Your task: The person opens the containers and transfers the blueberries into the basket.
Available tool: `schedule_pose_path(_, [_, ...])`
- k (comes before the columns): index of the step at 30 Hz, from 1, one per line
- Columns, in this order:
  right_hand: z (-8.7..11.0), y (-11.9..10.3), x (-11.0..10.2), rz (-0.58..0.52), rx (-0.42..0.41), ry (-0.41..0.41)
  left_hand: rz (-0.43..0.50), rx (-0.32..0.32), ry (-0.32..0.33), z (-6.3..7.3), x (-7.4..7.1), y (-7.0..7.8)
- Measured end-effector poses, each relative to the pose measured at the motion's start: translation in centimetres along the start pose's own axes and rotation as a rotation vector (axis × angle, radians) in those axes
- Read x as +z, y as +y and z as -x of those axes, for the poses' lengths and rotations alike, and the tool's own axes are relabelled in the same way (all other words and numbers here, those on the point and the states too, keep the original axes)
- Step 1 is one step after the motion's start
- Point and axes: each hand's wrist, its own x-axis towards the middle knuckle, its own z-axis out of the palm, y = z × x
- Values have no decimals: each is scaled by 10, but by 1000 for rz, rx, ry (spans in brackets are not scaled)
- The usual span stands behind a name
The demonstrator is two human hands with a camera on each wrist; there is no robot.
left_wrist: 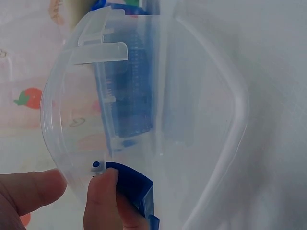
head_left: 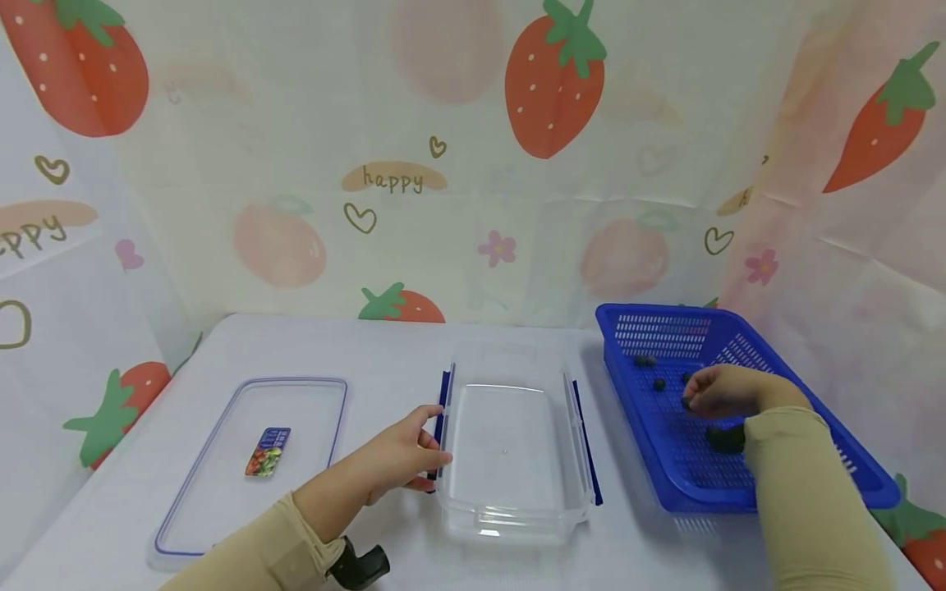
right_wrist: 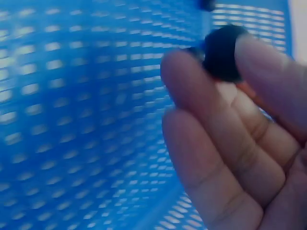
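A clear plastic container (head_left: 510, 443) stands in the middle of the table, with blue latches folded down along its two long sides. My left hand (head_left: 402, 451) holds its left edge, fingertips at the rim and on the blue latch (left_wrist: 136, 187). Inside the blue perforated basket (head_left: 672, 484) on the right, my right hand (head_left: 720, 392) pinches a small dark round blueberry-like ball (right_wrist: 224, 53) between thumb and fingertip. Several other dark pieces lie on the basket floor, among them a small round one (head_left: 659, 384) and a larger dark green piece (head_left: 724, 439) beside the right sleeve.
To the left, a clear lid (head_left: 222, 509) with a blue-edged seal lies flat, bearing a colourful label (head_left: 268, 451). The white table (head_left: 399, 349) is backed by a strawberry-printed curtain (head_left: 296, 123). A black wrist camera (head_left: 358, 566) sits under my left cuff.
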Motion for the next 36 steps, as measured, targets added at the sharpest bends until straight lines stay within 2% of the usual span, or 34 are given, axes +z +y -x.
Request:
schedule_pose_path(3, [-1, 3, 3, 1, 69, 29, -5, -1, 2, 1, 0, 1])
schedule_pose_path(6, [-1, 5, 3, -4, 90, 42, -14, 1, 3, 2, -1, 3])
schedule_pose_path(15, [2, 13, -1, -16, 86, 15, -24, 1, -5, 3, -3, 2])
schedule_pose_path(23, [5, 11, 0, -4, 91, 61, -14, 8, -9, 4, -2, 4])
schedule_pose_path(26, [7, 9, -2, -30, 67, 72, -8, 11, -16, 3, -3, 3])
schedule_pose_path(29, [9, 1, -7, -40, 4, 78, -11, 10, -26, 3, -4, 3])
schedule_pose_path(36, [12, -36, -13, 6, -169, 107, -22, -8, -22, 3, -18, 9])
